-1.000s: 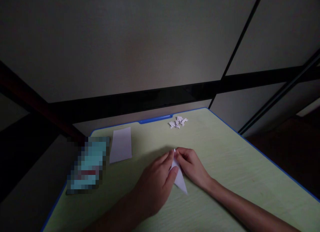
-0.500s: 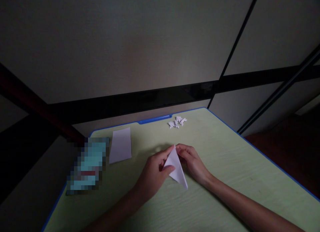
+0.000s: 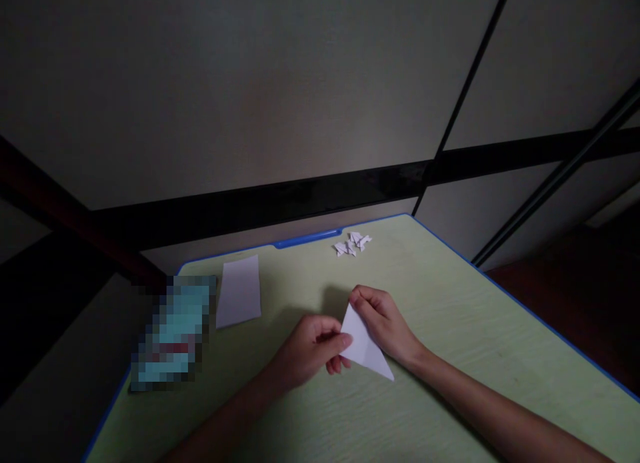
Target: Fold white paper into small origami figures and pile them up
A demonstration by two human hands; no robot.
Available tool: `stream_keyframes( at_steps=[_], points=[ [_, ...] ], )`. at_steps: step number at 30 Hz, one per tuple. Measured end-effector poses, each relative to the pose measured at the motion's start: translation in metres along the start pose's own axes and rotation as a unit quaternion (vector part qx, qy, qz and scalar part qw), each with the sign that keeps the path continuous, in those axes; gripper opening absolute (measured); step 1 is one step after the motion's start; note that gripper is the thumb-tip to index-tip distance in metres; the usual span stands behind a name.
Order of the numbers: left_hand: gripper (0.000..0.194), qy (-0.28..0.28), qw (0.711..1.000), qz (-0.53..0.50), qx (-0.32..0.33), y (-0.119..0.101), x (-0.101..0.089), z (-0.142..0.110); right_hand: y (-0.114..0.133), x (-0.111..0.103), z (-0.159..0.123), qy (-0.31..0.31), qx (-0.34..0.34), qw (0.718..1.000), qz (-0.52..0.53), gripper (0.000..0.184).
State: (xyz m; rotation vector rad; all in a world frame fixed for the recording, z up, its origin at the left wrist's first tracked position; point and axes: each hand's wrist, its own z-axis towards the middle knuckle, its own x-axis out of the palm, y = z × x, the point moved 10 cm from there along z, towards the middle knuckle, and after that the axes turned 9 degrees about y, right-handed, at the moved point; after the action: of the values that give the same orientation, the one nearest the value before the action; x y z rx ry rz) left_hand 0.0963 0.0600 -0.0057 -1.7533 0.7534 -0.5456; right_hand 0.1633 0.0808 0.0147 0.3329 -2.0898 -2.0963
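A white sheet of paper (image 3: pixel 367 352), folded into a triangle, is held above the table between both hands. My left hand (image 3: pixel 314 348) pinches its left corner, thumb on top and fingers underneath. My right hand (image 3: pixel 383 316) is closed on the upper corner, its thumb lying along the right edge. The lower right point of the triangle hangs free. Farther back on the table lie several small folded white paper pieces (image 3: pixel 353 244), grouped close together.
A pale green table (image 3: pixel 450 330) with a blue edge stands against a panelled wall. White paper (image 3: pixel 239 291) lies flat at the back left, beside a blurred-out teal object (image 3: pixel 175 333). A blue strip (image 3: pixel 309 238) runs along the far edge.
The folded paper has turned, its lower point swinging to the right. My left hand has slid down from the top to the left corner; my right hand now grips the upper corner.
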Motion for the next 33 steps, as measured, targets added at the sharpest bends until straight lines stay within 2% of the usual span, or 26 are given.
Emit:
stream_keyframes(
  at_steps=[2,4,9,12,16,19,22,25,28,31,33],
  points=[
    [0.021,-0.018,1.0,0.002,-0.015,0.004,-0.004,-0.001,0.0,0.002,0.001,0.012,-0.002,1.0,0.003,0.034],
    [0.021,-0.064,0.998,0.012,-0.016,0.004,-0.014,-0.003,-0.002,0.004,0.003,0.028,-0.001,1.0,0.006,0.034],
    [0.022,-0.173,0.984,0.022,0.036,-0.008,-0.044,-0.011,-0.009,0.015,0.003,0.093,0.028,0.995,0.009,0.032],
    [0.021,-0.209,0.976,-0.009,0.059,-0.01,-0.052,-0.016,-0.011,0.006,0.004,0.052,0.032,0.997,0.048,0.03],
    [0.019,-0.171,0.983,-0.05,0.045,-0.005,-0.042,-0.013,-0.011,-0.015,0.005,-0.031,0.014,0.993,0.116,0.025],
    [0.018,-0.157,0.986,-0.045,0.044,-0.008,-0.042,-0.013,-0.008,-0.017,0.006,-0.012,0.009,0.993,0.114,0.023],
    [0.022,-0.186,0.981,-0.009,0.059,-0.013,-0.054,-0.015,-0.007,-0.014,0.006,0.022,0.017,0.997,0.078,0.022],
    [0.024,-0.188,0.98,0.021,0.063,-0.011,-0.058,-0.014,-0.007,-0.02,0.004,-0.009,0.021,0.996,0.081,0.024],
    [0.022,-0.138,0.989,0.03,0.047,-0.002,-0.046,-0.008,-0.006,-0.026,0.003,-0.033,0.006,0.993,0.11,0.022],
    [0.022,-0.071,0.996,0.039,0.034,0.0,-0.028,-0.003,-0.003,-0.021,0.004,-0.004,-0.006,0.993,0.116,0.021],
    [0.022,-0.057,0.996,0.047,0.041,-0.004,-0.023,-0.003,-0.002,-0.014,0.003,0.026,-0.005,0.994,0.108,0.022]
  ],
)
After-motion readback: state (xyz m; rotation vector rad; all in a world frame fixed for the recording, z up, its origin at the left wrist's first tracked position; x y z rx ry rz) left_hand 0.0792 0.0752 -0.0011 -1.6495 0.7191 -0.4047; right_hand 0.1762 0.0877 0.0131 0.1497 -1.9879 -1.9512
